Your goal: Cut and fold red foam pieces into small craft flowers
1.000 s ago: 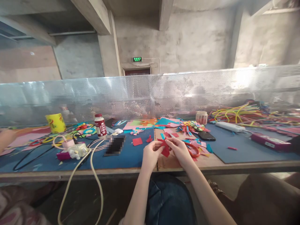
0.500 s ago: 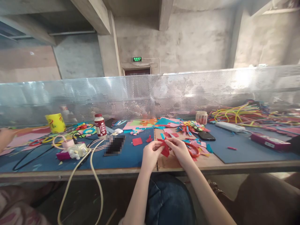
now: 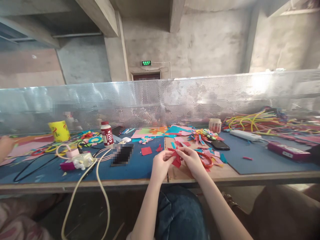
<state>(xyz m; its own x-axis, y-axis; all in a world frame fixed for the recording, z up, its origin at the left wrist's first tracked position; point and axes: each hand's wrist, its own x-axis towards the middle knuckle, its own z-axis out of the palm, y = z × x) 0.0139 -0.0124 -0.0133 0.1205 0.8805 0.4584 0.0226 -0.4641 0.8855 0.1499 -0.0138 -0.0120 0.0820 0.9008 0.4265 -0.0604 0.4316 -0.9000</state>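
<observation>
Between my two hands is a folded piece of red paper (image 3: 177,162), held just above the table's near edge. My left hand (image 3: 161,164) pinches its left side, fingers closed. My right hand (image 3: 192,162) grips the paper from the right with thumb and fingertips. Red-handled scissors (image 3: 207,160) lie beside my right hand, their handle loops partly among paper scraps. A flat red paper square (image 3: 146,151) and a small crumpled red piece (image 3: 159,147) rest on the blue surface left of my hands.
Colourful paper flowers (image 3: 205,135), a black phone (image 3: 220,144) and a ribbed jar (image 3: 215,125) stand or lie behind right. On the left are a Costa bottle (image 3: 107,134), a yellow roll (image 3: 59,131), and a plugged power strip (image 3: 67,165) with a hanging cable. Another person's hand (image 3: 6,146) shows far left.
My hands and the red paper stay almost in place. The other person's hand at the far left has shifted slightly.
</observation>
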